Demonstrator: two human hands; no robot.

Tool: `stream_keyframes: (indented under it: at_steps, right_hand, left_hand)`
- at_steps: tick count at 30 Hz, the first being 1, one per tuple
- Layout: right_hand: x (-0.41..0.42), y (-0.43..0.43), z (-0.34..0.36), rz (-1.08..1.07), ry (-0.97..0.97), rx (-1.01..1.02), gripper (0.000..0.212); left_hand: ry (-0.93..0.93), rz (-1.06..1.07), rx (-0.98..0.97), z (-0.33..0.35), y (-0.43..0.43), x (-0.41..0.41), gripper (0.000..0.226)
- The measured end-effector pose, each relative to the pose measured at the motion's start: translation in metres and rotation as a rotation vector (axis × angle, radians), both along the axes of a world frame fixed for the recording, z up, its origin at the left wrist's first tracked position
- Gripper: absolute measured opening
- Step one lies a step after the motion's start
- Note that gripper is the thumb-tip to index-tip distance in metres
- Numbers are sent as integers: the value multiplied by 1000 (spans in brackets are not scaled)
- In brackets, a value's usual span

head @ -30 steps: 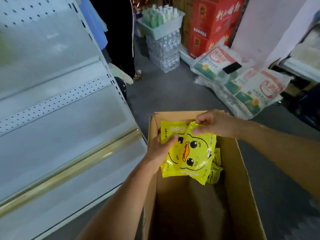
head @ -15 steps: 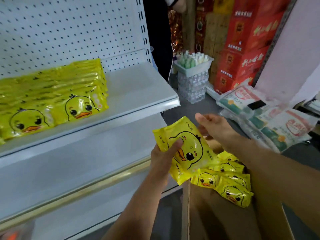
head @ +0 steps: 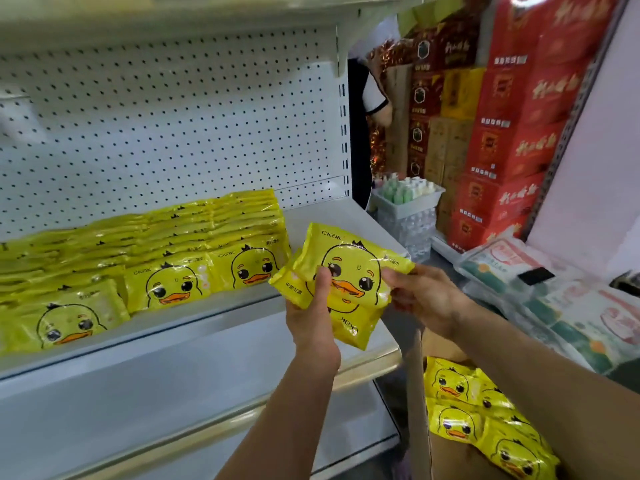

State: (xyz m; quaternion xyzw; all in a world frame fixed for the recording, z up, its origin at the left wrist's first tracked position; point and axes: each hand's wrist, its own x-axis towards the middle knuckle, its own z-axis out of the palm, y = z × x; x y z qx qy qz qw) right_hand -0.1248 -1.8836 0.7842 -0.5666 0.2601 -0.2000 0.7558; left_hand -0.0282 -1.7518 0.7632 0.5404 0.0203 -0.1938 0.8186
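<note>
Both hands (head: 311, 323) (head: 426, 299) around yellow duck packets (head: 353, 268)

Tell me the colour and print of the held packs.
Bright yellow packs with a cartoon duck face, orange beak; head view.

Both the left hand (head: 311, 323) and right hand (head: 420, 299) grip yellow duck packets (head: 349, 282) just beside the white shelf (head: 214, 327), right of its stacked packets (head: 173, 258).

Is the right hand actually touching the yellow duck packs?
Touching. The head view shows the right hand pinching the right edge of the yellow duck packs, which the left hand grips from below.
</note>
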Motion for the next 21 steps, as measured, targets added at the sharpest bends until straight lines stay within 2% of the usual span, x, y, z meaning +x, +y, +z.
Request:
stream_keyframes:
  at_steps: [3,5,11,13,16,18,21]
  right_hand:
    - [15,6,6,-46,-61,3,16]
    - [28,13,10,-90,-81,-30,13]
    - [62,31,34,-134,-72,-216,12]
    - [70,32,43,-102,-71,-258,12]
    - [80,30,54,-26,-37,-253,17]
    - [87,32,58,122,-27,-206,12]
    - [102,33,62,259,-78,-224,22]
  left_hand:
    - [-37,-21,1,14,22,18,69]
    - [-77,-39,31,20,35,30,59]
    - [-79,-3,76,39,68,58,49]
    - [-69,6,64,44,75,67,55]
    - [-87,28,66,49,79,79,40]
    - [-86,53,56,52,78,86,30]
    - [-94,63,62,59,76,97,28]
